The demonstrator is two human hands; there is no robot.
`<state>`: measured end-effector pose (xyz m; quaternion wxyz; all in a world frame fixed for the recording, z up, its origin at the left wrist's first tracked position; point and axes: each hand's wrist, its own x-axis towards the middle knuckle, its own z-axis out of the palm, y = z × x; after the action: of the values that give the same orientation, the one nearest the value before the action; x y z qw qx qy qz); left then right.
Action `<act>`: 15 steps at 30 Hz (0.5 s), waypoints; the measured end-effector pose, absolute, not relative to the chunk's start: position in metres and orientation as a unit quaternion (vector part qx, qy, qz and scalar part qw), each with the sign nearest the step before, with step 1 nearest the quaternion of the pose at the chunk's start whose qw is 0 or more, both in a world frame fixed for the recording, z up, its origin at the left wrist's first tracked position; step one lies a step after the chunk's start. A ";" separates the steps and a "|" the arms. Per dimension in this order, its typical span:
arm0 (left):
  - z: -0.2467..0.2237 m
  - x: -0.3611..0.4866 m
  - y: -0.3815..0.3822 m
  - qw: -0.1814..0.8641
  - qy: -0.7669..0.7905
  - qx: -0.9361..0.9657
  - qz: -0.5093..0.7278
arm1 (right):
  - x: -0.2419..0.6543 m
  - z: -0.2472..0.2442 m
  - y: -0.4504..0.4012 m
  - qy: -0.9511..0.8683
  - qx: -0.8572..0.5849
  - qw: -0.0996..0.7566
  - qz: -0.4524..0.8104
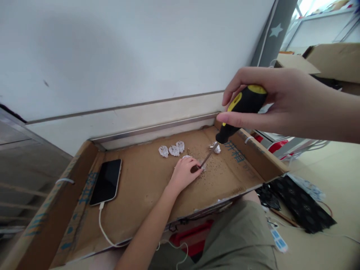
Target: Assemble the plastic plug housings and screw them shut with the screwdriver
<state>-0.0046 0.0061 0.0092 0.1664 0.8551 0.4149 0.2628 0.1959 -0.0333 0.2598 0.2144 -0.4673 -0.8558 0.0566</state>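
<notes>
My right hand [270, 101] grips a screwdriver [249, 100] by its black and yellow handle. The metal shaft slants down and left, its tip close to the fingertips of my left hand [185, 173]. That hand rests on the cardboard with its fingers curled over a white plug, mostly hidden, with whitish edges showing beside the fingers. Several white plugs [174, 150] with metal pins lie behind the left hand. Another white plug piece [216, 147] sits near the screwdriver's shaft. Many tiny dark bits [215, 165], too small to name, are scattered around.
A shallow cardboard tray [135, 221] with raised sides holds everything. A phone [106, 182] with a white cable lies at its left. Behind stands a white panel [126, 56]. On the floor at right are a black patterned item [302, 202] and cables; a cardboard box [334, 62] stands farther back.
</notes>
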 end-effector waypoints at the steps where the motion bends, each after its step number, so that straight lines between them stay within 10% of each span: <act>1: 0.009 -0.005 0.006 0.165 0.415 0.855 0.264 | 0.195 0.261 -0.033 -0.856 -0.472 0.210 0.020; 7: 0.007 -0.002 0.006 0.173 0.418 0.849 0.272 | 0.201 0.270 -0.013 -0.845 -0.496 0.124 -0.157; 15: 0.008 0.001 0.007 0.180 0.401 0.857 0.269 | 0.176 0.280 -0.021 -0.882 -0.459 0.108 -0.003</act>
<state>0.0014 0.0068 0.0083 0.1800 0.8568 0.4012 0.2693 0.1758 -0.0215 0.2805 0.1078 -0.4593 -0.8817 -0.0026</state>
